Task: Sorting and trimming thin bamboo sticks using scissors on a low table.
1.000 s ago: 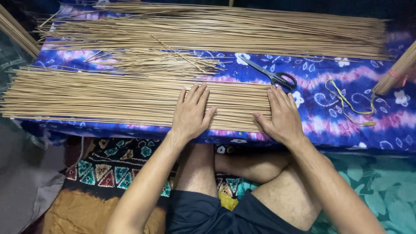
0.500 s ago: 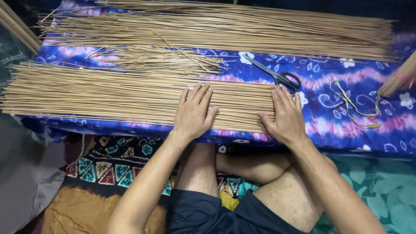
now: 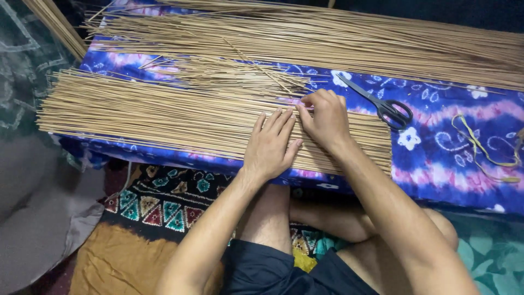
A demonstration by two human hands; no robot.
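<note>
Thin tan sticks [image 3: 180,117] under flat, spread left hand [image 3: 270,146]; right hand [image 3: 326,119] fingers pinching one.

I count two hands: my left hand [image 3: 271,146] lying flat and my right hand [image 3: 326,119] with fingers curled, both on the near pile of sticks [image 3: 164,117]. I see three heaps of thin sticks: that near pile, a loose scatter [image 3: 229,74] just behind it, and a long far pile [image 3: 338,41] beyond. The sticks themselves are too many to count. Right of the near pile lie one pair of scissors [image 3: 382,104] and one yellow band [image 3: 480,150].
</note>
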